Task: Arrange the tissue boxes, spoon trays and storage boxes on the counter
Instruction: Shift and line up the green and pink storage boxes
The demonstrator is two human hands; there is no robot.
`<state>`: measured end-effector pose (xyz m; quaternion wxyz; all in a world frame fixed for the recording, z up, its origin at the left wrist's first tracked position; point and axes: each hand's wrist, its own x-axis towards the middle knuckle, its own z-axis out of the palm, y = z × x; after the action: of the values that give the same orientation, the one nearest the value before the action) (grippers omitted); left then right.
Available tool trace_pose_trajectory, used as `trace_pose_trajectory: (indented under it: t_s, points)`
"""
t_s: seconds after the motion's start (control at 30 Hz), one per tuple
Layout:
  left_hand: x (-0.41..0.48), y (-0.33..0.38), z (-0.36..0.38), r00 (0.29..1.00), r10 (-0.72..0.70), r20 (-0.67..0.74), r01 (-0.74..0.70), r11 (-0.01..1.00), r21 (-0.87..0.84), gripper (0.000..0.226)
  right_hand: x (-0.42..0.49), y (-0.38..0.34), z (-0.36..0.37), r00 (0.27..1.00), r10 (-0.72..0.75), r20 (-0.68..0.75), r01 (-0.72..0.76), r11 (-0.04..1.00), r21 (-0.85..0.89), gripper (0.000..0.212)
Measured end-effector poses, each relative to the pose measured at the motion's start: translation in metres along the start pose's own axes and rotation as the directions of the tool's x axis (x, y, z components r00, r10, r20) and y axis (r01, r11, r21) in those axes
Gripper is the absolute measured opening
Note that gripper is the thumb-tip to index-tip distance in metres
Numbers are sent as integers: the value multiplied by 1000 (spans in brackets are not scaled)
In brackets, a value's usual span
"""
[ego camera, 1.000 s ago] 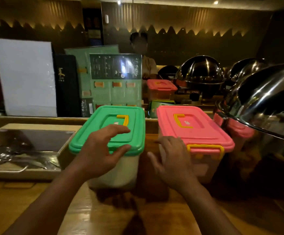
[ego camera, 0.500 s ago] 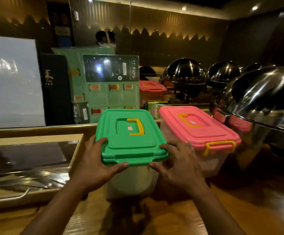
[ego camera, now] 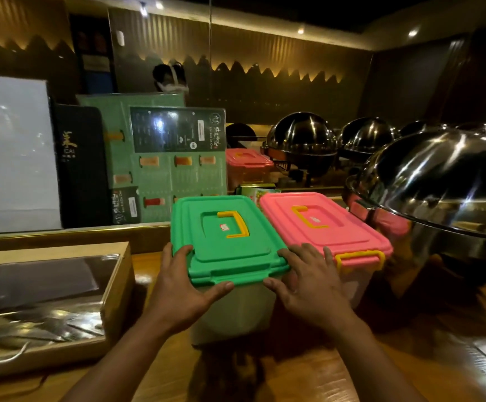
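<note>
A storage box with a green lid (ego camera: 224, 236) and yellow handle stands on the wooden counter (ego camera: 294, 372). My left hand (ego camera: 184, 288) grips its near left corner and my right hand (ego camera: 305, 285) grips its near right corner. Right beside it, touching, stands a storage box with a pink lid (ego camera: 323, 224). A wooden spoon tray (ego camera: 114, 285) with a clear cover and metal utensils lies at the left. Another pink-lidded box (ego camera: 247, 163) sits farther back.
A large steel chafing dome (ego camera: 444, 181) fills the right side, with more domes (ego camera: 302, 140) behind. Green menu boards (ego camera: 175, 169), a black board and a white panel (ego camera: 12, 152) stand along the back ledge. A person's head shows behind the menus.
The green-lidded box has slid right until it touches the pink-lidded one. Both hands have closed on its near corners, my right hand having left the pink box's side.
</note>
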<state>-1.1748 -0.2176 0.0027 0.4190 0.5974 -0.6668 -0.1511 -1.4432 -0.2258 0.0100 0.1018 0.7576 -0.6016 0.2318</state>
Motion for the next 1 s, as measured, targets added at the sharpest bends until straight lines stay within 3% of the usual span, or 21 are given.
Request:
trace_pose_trajectory:
  t_s: [1.0]
  points:
    - [7,-7,8,998,-40,43,41,999,-28,118,7,18,11,997,-18,-72,21,999,41,82]
